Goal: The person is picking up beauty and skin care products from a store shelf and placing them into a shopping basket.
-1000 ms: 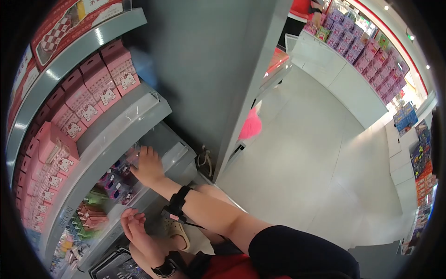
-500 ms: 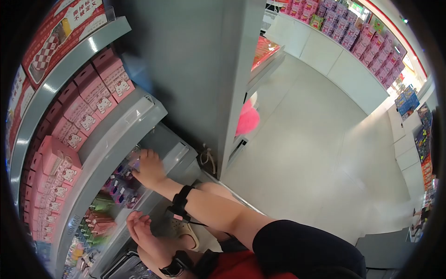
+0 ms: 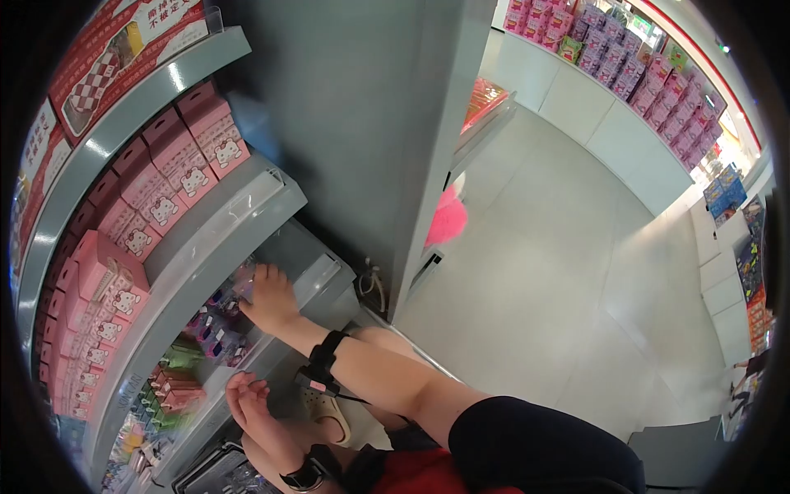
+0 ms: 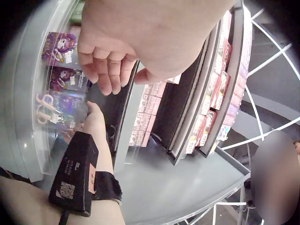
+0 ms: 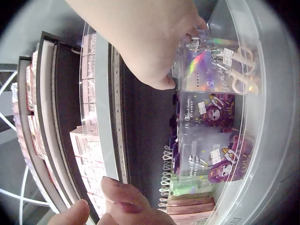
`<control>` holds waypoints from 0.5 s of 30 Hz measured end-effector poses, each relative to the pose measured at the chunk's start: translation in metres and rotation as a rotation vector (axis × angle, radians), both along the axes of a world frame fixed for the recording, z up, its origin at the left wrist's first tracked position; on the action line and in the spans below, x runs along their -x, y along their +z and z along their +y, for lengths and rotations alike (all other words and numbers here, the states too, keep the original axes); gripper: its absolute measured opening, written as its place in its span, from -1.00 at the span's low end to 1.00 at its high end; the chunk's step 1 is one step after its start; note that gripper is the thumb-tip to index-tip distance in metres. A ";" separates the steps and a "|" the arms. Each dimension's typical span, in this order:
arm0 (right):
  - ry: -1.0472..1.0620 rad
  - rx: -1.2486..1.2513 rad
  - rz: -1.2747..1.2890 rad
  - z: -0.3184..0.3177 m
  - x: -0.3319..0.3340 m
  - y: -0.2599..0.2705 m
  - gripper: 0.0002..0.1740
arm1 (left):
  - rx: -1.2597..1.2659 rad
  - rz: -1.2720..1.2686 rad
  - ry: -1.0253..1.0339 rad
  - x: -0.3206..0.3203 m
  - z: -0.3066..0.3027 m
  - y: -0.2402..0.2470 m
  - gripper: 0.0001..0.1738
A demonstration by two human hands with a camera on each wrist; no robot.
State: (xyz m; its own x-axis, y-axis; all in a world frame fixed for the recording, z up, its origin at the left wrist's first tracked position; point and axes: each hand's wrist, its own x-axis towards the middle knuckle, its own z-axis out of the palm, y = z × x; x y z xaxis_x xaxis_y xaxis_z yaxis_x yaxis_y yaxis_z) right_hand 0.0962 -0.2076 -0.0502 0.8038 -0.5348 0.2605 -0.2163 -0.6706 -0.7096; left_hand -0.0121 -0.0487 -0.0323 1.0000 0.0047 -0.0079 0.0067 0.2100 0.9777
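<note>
At the far end of the lower shelf, my right hand (image 3: 271, 303) holds a clear pack of scissors (image 5: 220, 70) with pale handles and a shiny rainbow card. Its thumb lies at the pack's edge, and the fingers are partly hidden behind the plastic. In the left wrist view the same scissors pack (image 4: 65, 110) stands in the row beside purple packs (image 4: 63, 49) printed with a long-haired figure. My left hand (image 3: 257, 416) hangs in front of the shelf, fingers loosely bent and holding nothing.
Pink boxes (image 3: 164, 210) with a white cat face fill the shelf above. A clear plastic lip (image 5: 239, 140) runs along the lower shelf's front. Green and brownish-pink packs (image 3: 173, 391) sit farther along. A black basket (image 3: 218, 469) is low beside the left arm. A grey panel (image 3: 346, 123) rises beyond.
The head view shifts slightly. My right hand stays at the scissors pack, and my left hand keeps nearly the same place and pose.
</note>
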 end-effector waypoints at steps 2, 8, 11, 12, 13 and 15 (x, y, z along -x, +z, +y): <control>0.020 0.005 0.015 -0.001 0.001 0.000 -0.24 | 0.009 -0.006 -0.006 0.000 0.000 0.000 -0.73; 0.027 -0.004 0.013 0.001 0.000 -0.001 -0.24 | 0.043 -0.034 -0.022 -0.001 0.000 0.000 -0.74; 0.009 0.005 0.016 -0.001 0.000 -0.003 -0.23 | 0.042 -0.015 0.002 -0.001 -0.003 0.001 -0.74; 0.013 0.003 0.010 -0.001 -0.001 -0.004 -0.23 | 0.041 -0.015 0.000 -0.001 -0.002 0.000 -0.74; 0.017 0.002 0.002 -0.001 -0.001 -0.004 -0.23 | 0.041 -0.016 -0.002 -0.002 -0.002 -0.001 -0.74; 0.030 -0.022 0.030 -0.002 0.000 0.000 -0.22 | 0.040 -0.027 -0.001 -0.002 -0.001 -0.001 -0.74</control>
State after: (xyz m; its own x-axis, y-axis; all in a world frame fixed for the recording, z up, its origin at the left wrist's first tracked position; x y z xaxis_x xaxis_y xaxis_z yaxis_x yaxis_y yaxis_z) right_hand 0.0965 -0.2095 -0.0499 0.8267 -0.5160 0.2242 -0.2180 -0.6613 -0.7178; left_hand -0.0106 -0.0500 -0.0328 0.9998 0.0037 0.0189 -0.0193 0.2491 0.9683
